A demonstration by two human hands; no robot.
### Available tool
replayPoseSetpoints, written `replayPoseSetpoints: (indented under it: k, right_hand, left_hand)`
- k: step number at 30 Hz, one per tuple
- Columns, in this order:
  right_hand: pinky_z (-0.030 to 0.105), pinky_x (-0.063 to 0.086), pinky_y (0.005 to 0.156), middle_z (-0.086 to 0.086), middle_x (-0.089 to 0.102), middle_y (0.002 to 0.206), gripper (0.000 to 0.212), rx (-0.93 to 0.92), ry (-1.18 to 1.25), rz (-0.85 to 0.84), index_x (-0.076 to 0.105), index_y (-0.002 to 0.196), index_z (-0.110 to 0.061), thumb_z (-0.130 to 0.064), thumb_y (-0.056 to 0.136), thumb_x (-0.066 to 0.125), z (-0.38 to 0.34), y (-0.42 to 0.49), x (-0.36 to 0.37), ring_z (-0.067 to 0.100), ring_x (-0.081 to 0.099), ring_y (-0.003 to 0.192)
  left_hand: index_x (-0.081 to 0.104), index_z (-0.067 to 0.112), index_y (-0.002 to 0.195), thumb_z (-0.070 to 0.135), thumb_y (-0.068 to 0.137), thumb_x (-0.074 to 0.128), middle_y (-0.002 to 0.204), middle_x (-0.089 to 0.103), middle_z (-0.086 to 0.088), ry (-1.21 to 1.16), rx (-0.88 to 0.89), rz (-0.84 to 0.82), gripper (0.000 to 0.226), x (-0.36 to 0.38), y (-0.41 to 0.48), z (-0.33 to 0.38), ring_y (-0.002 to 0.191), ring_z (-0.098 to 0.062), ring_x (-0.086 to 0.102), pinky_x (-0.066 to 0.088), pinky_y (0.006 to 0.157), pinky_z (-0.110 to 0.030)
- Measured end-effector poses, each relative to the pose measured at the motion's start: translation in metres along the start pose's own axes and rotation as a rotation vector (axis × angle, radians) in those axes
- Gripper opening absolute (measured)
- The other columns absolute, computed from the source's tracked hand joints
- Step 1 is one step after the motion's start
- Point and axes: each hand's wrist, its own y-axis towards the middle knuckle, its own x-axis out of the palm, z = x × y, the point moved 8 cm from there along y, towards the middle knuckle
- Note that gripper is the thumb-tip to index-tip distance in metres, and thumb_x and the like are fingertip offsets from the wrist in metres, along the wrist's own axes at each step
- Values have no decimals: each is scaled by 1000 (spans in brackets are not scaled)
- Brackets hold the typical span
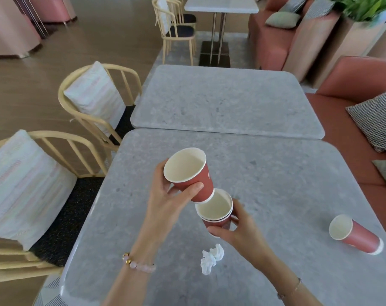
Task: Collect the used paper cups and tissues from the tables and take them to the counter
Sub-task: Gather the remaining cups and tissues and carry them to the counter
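The task is judged to be at its collecting stage: nothing has reached the counter, and the counter cannot be identified in this view. A red paper cup, the tilted cup (188, 173), is gripped by the left hand (165, 196), with the thumb laid across its near side and the fingers curled round the far side. Its base is set at the rim of the stack of cups (216, 212) just below it. That stack is pinched by the right hand (240, 230), thumb in front and fingers wrapped behind, and appears to be held above the near desk (276, 177) rather than stood on it. At least two nested rims are seen in the stack; the exact count cannot be told. The step in hand is judged to be the nesting of the tilted cup into the stack, not yet completed, since most of the cup's wall is outside. Two items are left on the near desk to be gathered. The fallen cup (357, 236) lies on its side towards the right edge, well apart from both hands. The crumpled tissue (212, 258) lies near the right hand, on the person's side of it. As to contents, only pale lining is shown inside the tilted cup, the top cup of the stack and the fallen cup. No liquid is made out in any of them, and no spill is seen around the fallen cup.
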Motion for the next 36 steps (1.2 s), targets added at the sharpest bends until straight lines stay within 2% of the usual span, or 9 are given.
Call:
replayPoseSetpoints:
  k: [4, 8, 12, 18, 22, 26, 29, 32, 36]
  right_hand:
    - [7, 45, 80, -28, 64, 109, 64, -31, 7, -8, 52, 115, -46, -32, 60, 80, -6, -6, -4, -5, 60, 102]
    - [7, 44, 81, -24, 65, 109, 65, -57, 21, -8, 51, 121, -40, -24, 66, 82, -9, -13, -9, -3, 60, 103]
    - [7, 45, 82, -21, 64, 113, 65, -66, 30, 7, 51, 124, -35, -26, 67, 82, -9, -17, -13, -1, 60, 106]
    - [10, 45, 86, -24, 64, 111, 61, -90, 44, 40, 52, 120, -35, -23, 68, 82, -12, -22, -21, 0, 59, 107]
    - [8, 43, 86, -27, 63, 111, 58, -104, 48, 71, 51, 115, -43, -28, 68, 81, -15, -25, -27, -4, 59, 106]
    - [11, 45, 88, -27, 63, 110, 59, -97, 54, 89, 51, 115, -43, -24, 68, 83, -12, -25, -35, -3, 59, 106]
    - [16, 46, 91, -23, 64, 110, 62, -97, 56, 108, 51, 119, -38, -20, 68, 83, -9, -25, -41, 1, 60, 107]
    - [13, 45, 88, -23, 64, 110, 63, -90, 53, 125, 50, 117, -41, -19, 68, 83, -7, -27, -47, -2, 59, 107]
    - [12, 44, 86, -22, 63, 112, 64, -68, 56, 171, 50, 117, -44, -23, 67, 83, -3, -34, -57, -6, 58, 105]
  left_hand:
    - [51, 30, 107, 24, 55, 82, 105, 64, 17, 28, -14, -61, 61, 21, -9, 0, 100, -6, 61, 51, 80, -23]
    - [51, 31, 113, 30, 56, 80, 109, 61, 18, 117, -26, -136, 64, 39, -20, -7, 107, -7, 58, 48, 89, -26]
    - [51, 28, 114, 23, 60, 80, 108, 61, 20, 175, -46, -191, 62, 50, -29, -19, 108, -5, 57, 45, 88, -19]
    - [46, 39, 116, 42, 54, 78, 122, 54, 15, 248, -89, -244, 70, 59, -37, -30, 116, -1, 50, 41, 97, -22]
    - [33, 45, 129, 44, 55, 81, 133, 43, 22, 303, -103, -270, 88, 61, -38, -33, 118, 12, 41, 37, 92, -8]
    - [32, 39, 135, 45, 56, 80, 136, 42, 22, 297, -74, -278, 93, 63, -38, -29, 126, 11, 34, 35, 100, -16]
    - [35, 37, 134, 42, 64, 76, 135, 44, 24, 295, -50, -266, 82, 63, -39, -23, 127, 9, 34, 34, 101, -22]
    - [42, 35, 130, 40, 77, 64, 129, 49, 27, 295, -15, -219, 57, 58, -39, -16, 125, 6, 39, 36, 100, -23]
    - [51, 28, 121, 39, 86, 51, 122, 55, 19, 451, 85, -145, 38, 51, -35, -11, 118, 2, 46, 38, 99, -27]
